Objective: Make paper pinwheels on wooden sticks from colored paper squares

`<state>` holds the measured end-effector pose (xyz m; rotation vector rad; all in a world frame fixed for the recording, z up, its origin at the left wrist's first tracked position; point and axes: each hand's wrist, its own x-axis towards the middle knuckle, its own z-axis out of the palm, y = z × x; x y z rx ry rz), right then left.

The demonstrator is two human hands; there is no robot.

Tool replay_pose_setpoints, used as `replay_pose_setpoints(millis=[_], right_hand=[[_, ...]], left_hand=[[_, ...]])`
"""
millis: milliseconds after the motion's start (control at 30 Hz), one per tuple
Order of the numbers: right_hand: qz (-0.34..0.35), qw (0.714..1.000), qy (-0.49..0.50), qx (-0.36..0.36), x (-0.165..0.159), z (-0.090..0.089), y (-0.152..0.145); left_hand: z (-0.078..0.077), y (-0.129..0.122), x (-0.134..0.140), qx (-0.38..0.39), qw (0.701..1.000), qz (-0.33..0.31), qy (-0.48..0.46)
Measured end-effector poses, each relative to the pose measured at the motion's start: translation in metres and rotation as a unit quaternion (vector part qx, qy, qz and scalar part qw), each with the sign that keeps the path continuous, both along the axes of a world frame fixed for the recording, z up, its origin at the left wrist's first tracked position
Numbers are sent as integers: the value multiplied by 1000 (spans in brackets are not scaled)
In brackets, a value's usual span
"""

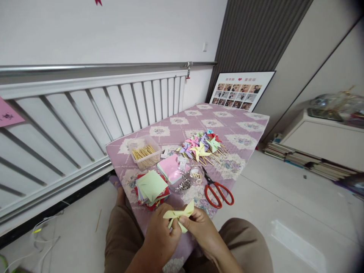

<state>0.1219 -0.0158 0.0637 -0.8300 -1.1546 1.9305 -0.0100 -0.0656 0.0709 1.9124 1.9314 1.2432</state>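
Note:
A pale yellow paper pinwheel (pixel 186 209) is held between both hands over the near end of the table. My left hand (pixel 162 231) is closed on its left side, with the fingers curled in. From the right, my right hand (pixel 200 225) pinches the pinwheel's middle with the thumb in front. Whether a pin sits at its centre is hidden by the fingers. Just beyond my left hand lies a stack of coloured paper squares (pixel 153 185), pale green on top. Scissors with red handles (pixel 217 193) lie beyond my right hand.
A clear box of wooden sticks (pixel 145 153) stands at the left table edge. Pink paper squares (pixel 170 167), a heap of metal pins (pixel 184 183) and a small round container (pixel 196 175) sit mid-table. Finished pinwheels (pixel 200 149) lie farther back. A white radiator (pixel 93 113) borders the left.

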Motion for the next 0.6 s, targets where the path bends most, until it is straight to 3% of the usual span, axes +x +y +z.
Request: replay_pose_setpoints(millis=[133,300,433,600], right_hand=[[-6,1000,-12,5,1,-1,1],[-16,999,-37,3,2,0,1],[-6,998,-58,12,2,2,1],[4,998,-60,6,3,-1,1]], left_hand=[[3,3,1,-82,994,9,-66],[11,8,-1,-194,961,-12,-199],[13,10,-3,-228,937,-17,-264],[11,10,-6,-265,925,-7,-272]])
